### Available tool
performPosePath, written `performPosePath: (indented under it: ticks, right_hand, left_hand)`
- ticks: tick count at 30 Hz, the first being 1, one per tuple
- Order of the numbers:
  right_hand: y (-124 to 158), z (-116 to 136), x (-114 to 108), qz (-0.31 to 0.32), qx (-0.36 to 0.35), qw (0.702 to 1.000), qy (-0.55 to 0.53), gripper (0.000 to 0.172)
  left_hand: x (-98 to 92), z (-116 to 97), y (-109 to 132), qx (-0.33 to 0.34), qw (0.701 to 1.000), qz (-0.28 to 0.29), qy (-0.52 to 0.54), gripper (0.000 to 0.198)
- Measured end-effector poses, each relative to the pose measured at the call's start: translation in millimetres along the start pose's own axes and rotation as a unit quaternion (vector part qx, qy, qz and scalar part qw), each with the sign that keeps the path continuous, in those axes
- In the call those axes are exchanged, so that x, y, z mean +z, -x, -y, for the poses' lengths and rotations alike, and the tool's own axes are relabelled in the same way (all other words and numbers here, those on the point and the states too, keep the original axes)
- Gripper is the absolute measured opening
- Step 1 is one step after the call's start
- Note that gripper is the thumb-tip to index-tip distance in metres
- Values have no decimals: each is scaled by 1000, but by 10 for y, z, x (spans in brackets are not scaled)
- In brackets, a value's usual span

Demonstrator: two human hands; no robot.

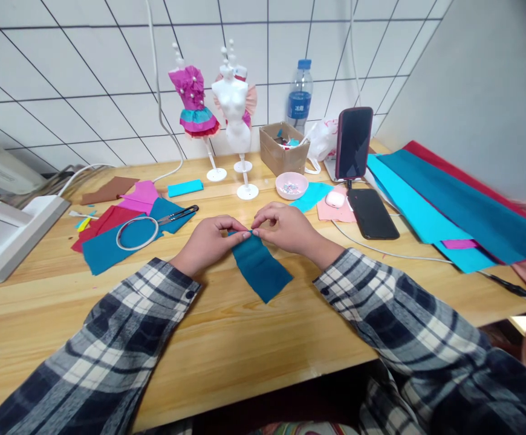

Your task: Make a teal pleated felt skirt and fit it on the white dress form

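A dark teal strip of crepe paper (263,266) hangs from my fingertips and lies slanted over the wooden table. My left hand (213,240) pinches its upper edge near the left corner. Right beside it, my right hand (285,228) is closed in a pinch on the same edge, its fingertips almost touching those of the left. To the left, a pair of thread snips (176,214) and a roll of tape (136,233) rest on more teal paper (104,254). Behind my hands stands a bare white mini dress form (234,106).
A dressed mini mannequin (194,99), cardboard box (283,151), pink bowl of beads (291,185) and water bottle (300,96) stand along the tiled wall. At right are a propped phone (354,144), a black phone (372,213) and long paper sheets (467,199). A power strip (22,235) sits far left.
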State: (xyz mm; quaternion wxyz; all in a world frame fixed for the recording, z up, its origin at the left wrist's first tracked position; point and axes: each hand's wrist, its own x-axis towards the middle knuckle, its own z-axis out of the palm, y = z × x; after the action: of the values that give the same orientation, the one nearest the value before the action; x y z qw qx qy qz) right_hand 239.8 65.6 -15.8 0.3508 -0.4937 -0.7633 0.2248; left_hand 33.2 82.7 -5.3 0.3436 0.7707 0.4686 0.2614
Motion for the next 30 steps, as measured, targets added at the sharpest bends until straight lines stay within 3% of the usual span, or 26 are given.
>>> performPosePath:
  ticks: [5, 9, 13, 16, 18, 20, 21, 23, 25, 27, 30]
  right_hand:
    - [5, 17, -25, 2, -24, 1000, 19, 6]
    - [8, 12, -22, -3, -53, 998, 30, 15]
    - [1, -2, -15, 19, -51, 998, 39, 4]
    - [25, 66, -51, -39, -42, 998, 26, 5]
    - [70, 153, -86, -108, -60, 992, 17, 10]
    - [120, 230, -101, -138, -103, 985, 22, 16]
    - [138, 249, -95, -130, -128, 983, 31, 18]
    - [145, 226, -57, -86, -173, 980, 48, 19]
    - [114, 132, -2, -36, -211, 975, 55, 18]
    - [63, 4, 45, -10, -228, 972, 56, 16]
    - [9, -161, 76, 9, -218, 974, 62, 11]
  left_hand:
    - [-4, -33, 10, 25, 999, 3, -30, 28]
    - [1, -25, 13, 48, 998, 1, -42, 28]
    - [28, 1, 17, 55, 997, 9, -59, 28]
    - [35, -8, 25, 57, 990, -11, -126, 42]
    - [0, -18, 15, 54, 981, -41, -183, 48]
    - [-83, 5, -19, 47, 966, -117, -226, 38]
    - [-139, 41, -44, 42, 954, -173, -241, 37]
    - [-265, 172, -100, 18, 918, -300, -260, 55]
    - [-385, 355, -144, -40, 902, -318, -290, 68]
    - [-483, 517, -157, -88, 911, -283, -286, 86]
    - [-557, 557, -104, -61, 912, -312, -261, 78]
